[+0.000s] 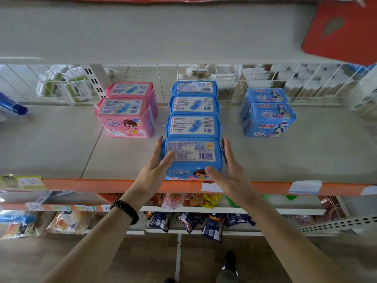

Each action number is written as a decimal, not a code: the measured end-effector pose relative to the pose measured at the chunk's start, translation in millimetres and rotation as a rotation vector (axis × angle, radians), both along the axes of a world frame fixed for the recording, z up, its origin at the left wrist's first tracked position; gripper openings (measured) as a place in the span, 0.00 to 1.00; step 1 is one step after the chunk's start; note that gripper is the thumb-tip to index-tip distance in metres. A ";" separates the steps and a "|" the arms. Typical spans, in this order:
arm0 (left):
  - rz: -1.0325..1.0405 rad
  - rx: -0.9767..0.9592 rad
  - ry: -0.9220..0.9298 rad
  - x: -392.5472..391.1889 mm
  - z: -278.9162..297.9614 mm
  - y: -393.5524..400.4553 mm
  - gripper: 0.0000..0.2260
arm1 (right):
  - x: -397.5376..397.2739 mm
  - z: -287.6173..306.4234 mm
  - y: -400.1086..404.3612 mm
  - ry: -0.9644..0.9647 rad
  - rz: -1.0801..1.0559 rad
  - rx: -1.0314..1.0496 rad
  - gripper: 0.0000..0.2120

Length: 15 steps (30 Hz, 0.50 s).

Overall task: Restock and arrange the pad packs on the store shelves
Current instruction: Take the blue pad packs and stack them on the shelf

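Note:
A row of blue pad packs runs front to back down the middle of the white shelf (61,152). The front blue pad pack (192,160) stands at the shelf's orange edge. My left hand (159,160) presses its left side with straight fingers, thumb lying on the pack's top. My right hand (228,164) presses its right side the same way, thumb at the pack's front corner. Behind it stand three more blue packs (193,125). Two pink pad packs (126,117) stand to the left, and two lighter blue packs (267,117) to the right.
A white wire grid (224,78) backs the shelf, with goods behind it. A red sign (342,31) hangs at the upper right. Snack bags (189,219) fill the lower shelves. Price tags sit on the orange shelf edge (81,184). A blue object (14,107) pokes in at the left.

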<state>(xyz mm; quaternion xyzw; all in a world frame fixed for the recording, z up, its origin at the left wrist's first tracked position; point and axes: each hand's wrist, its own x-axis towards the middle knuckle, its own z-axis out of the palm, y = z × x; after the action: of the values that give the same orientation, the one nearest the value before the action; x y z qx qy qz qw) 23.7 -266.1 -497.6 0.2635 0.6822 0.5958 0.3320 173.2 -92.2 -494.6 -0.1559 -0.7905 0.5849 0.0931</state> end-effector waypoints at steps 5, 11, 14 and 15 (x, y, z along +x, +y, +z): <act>-0.167 -0.137 0.457 -8.0 21.1 0.4 0.53 | -11.3 8.7 15.0 0.011 0.046 0.332 0.55; -0.224 -0.392 0.765 -24.3 15.0 4.3 0.58 | -18.8 0.4 25.8 -0.036 0.104 0.562 0.51; -0.219 -0.382 0.768 -28.4 7.4 4.0 0.55 | -20.1 -2.7 28.1 -0.043 0.086 0.548 0.52; -0.211 -0.369 0.777 -30.0 5.2 3.9 0.53 | -20.3 -3.4 28.5 -0.041 0.084 0.550 0.51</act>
<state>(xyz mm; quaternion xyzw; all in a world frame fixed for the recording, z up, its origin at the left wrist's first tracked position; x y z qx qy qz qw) -6.3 -262.2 -492.4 0.4724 0.8207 0.2836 0.1515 153.0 -63.7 -498.1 -0.1036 -0.9271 0.3482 0.0918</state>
